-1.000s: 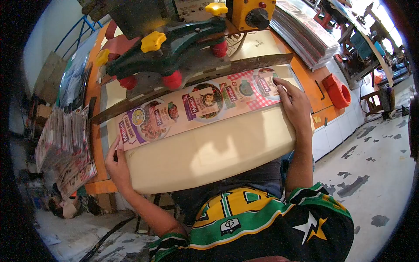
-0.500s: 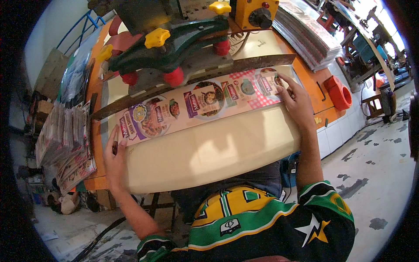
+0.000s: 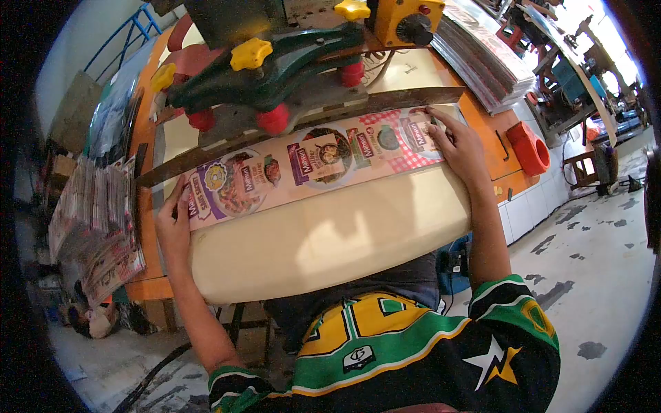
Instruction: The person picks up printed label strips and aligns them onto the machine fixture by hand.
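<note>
Printed pink sheet (image 3: 284, 180) w/ food pics; flat, slightly slanted; on cream surf. (image 3: 330, 237)

Black, green and yellow jersey (image 3: 413, 365) with two-tone star (image 3: 486, 357)

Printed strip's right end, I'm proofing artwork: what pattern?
Printed strip: red-and-white checks; head view.

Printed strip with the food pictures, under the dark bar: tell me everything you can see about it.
The printed strip is long, narrow and pale pink, seemingly paper or thin card. It shows food dishes, small product labels, a purple panel towards its left end and red-and-white check towards its right. It lies flat and slightly slanted on the cream board, its far edge alongside the dark bar. The left hand is at its left end; the right hand's fingers are on its right.
</note>
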Tool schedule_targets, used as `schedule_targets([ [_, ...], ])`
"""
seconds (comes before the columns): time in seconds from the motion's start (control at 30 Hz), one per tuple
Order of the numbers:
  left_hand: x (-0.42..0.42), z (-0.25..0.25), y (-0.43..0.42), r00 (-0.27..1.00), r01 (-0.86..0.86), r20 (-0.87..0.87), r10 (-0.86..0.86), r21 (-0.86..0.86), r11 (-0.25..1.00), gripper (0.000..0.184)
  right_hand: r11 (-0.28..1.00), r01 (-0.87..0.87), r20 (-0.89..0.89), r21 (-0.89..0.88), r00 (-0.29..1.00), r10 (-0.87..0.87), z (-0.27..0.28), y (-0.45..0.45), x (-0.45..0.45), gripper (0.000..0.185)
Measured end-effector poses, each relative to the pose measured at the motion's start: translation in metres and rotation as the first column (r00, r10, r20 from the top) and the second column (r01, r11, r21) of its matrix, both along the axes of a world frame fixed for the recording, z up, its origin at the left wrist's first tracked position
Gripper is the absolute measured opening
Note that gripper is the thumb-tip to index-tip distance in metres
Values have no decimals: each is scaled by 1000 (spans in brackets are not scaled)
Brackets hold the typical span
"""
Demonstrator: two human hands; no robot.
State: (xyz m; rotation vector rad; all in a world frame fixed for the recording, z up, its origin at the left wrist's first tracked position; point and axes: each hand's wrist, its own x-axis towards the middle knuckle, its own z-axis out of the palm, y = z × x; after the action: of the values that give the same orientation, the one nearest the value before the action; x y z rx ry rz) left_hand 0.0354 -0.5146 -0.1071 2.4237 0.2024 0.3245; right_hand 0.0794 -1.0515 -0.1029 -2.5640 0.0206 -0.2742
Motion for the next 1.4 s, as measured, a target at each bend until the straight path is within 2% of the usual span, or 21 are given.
schedule_targets([
  [0.1, 0, -1, 5, 1000, 15, 18, -15, 27, 1000, 39, 998, 22, 35, 53, 999, -24, -3, 2, 2, 39],
  [0.2, 5, -7, 9, 998, 46, 34, -47, 16, 999, 38, 999, 47, -50, 21, 998, -46, 3, 1, 0, 37],
  [0.27, 6, -9, 8, 998, 55, 37, -55, -2, 999, 38, 1000, 7, 70, 10, 998, -8, -7, -4, 2, 36],
  [0.37, 5, -9, 8, 999, 42, 24, -41, -36, 998, 38, 1000, 3, 63, -13, 998, -2, -6, -3, 3, 35],
  [0.5, 5, -5, 9, 999, 43, 15, -43, 27, 999, 39, 1000, -1, 75, -29, 997, 3, -7, -4, 6, 35],
  [0.6, 5, -4, 9, 999, 40, 16, -41, 49, 998, 40, 999, 23, 7, -48, 1000, -23, -3, -2, 5, 35],
  [0.8, 4, -4, 7, 999, 29, 33, -31, 60, 998, 41, 999, 15, 73, -48, 997, -11, -5, -3, 3, 35],
  [1.2, 6, -7, 11, 1000, 6, -17, -6, 7, 1000, 38, 997, -51, 98, 64, 994, 44, -5, -6, 0, 32],
  [1.4, 4, -2, 5, 1000, -1, 8, 1, 35, 999, 38, 993, -96, 206, 73, 975, 80, -9, -6, 1, 33],
])
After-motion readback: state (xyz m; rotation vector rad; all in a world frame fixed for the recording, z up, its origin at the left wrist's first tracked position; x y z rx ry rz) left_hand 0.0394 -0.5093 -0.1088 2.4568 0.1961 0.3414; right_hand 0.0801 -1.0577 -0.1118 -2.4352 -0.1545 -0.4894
